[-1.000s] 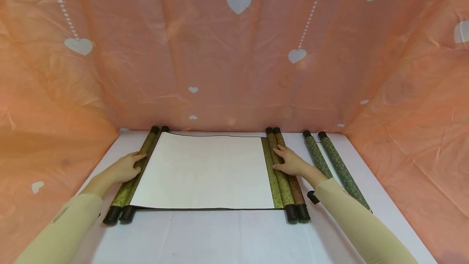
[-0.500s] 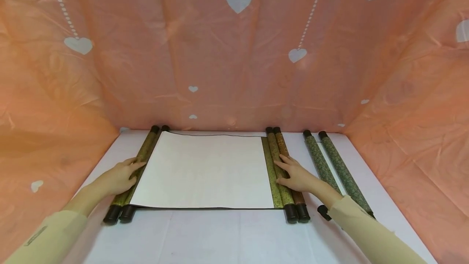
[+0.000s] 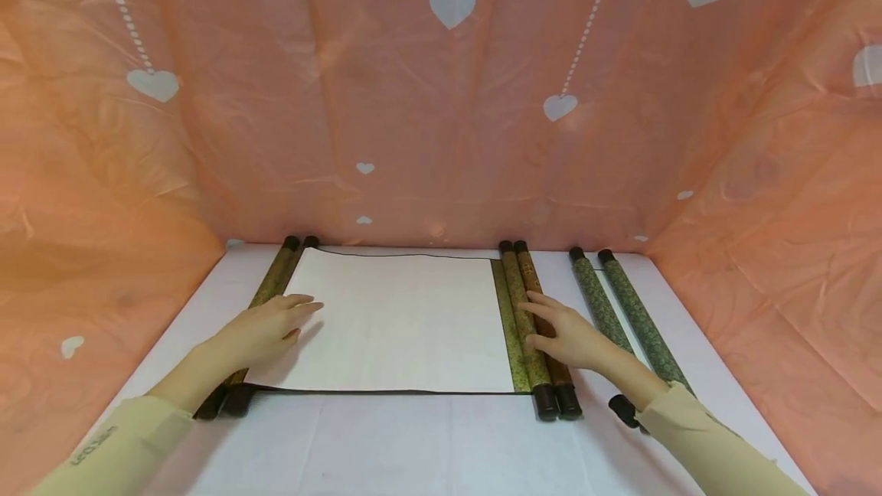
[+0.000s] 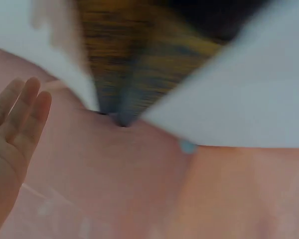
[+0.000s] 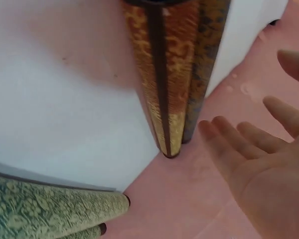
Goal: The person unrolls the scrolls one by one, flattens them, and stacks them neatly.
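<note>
A scroll lies partly unrolled on the white table, its blank white sheet (image 3: pixel 406 327) spread between rolled ends. My left hand (image 3: pixel 265 331) hovers over the sheet's left part with fingers stretched, casting a shadow and holding nothing. Beside it, two olive-gold patterned rolls (image 3: pixel 276 270) with black end caps lie side by side. At the sheet's right edge, an olive roll (image 3: pixel 513 282) lies against a brown roll (image 3: pixel 530 270). Over these two, my right hand (image 3: pixel 565 335) extends loosely straight fingers; contact is hard to tell. Both wrist views show spread fingers (image 5: pixel 226 142) gripping nothing.
Two green patterned rolls (image 3: pixel 644 316) lie to the right, partly under the right forearm. The white tabletop (image 3: pixel 386 450) extends in front of the scroll. Orange-pink cloth (image 3: pixel 441 136) with pale hearts walls in the back and both sides.
My left hand has left the left rolls and moved right over the sheet. My right hand has slid a little nearer along the right rolls. The scroll looks unmoved.
</note>
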The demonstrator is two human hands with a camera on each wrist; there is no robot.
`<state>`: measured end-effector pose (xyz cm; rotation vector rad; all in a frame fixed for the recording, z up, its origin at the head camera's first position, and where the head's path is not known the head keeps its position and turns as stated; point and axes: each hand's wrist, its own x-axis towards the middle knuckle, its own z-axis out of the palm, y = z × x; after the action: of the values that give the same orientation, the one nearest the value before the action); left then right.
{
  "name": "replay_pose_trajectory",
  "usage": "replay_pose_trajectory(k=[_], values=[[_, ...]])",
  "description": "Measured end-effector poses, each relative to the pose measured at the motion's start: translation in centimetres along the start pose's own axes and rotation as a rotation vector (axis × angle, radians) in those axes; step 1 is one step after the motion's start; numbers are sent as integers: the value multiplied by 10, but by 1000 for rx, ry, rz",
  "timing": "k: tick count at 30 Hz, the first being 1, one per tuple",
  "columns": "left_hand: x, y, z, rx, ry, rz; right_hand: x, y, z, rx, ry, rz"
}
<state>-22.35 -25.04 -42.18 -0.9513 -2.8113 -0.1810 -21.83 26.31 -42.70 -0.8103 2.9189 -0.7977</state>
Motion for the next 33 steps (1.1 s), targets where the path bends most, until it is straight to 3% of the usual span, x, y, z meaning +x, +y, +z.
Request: replay_pose_trajectory(k=[8, 13, 17, 23, 33], values=[[51, 57, -9, -77, 67, 49, -7, 5, -23, 69, 250, -47], [83, 99, -11, -150, 174, 49, -19, 17, -42, 65, 405, -48], [105, 132, -4, -201, 249, 32, -35, 36, -53, 74, 467, -27], [141, 178, 14, -313, 222, 36, -60, 79, -65, 80, 437, 43], [196, 234, 43, -385, 4, 75, -82, 123, -72, 4, 251, 146]])
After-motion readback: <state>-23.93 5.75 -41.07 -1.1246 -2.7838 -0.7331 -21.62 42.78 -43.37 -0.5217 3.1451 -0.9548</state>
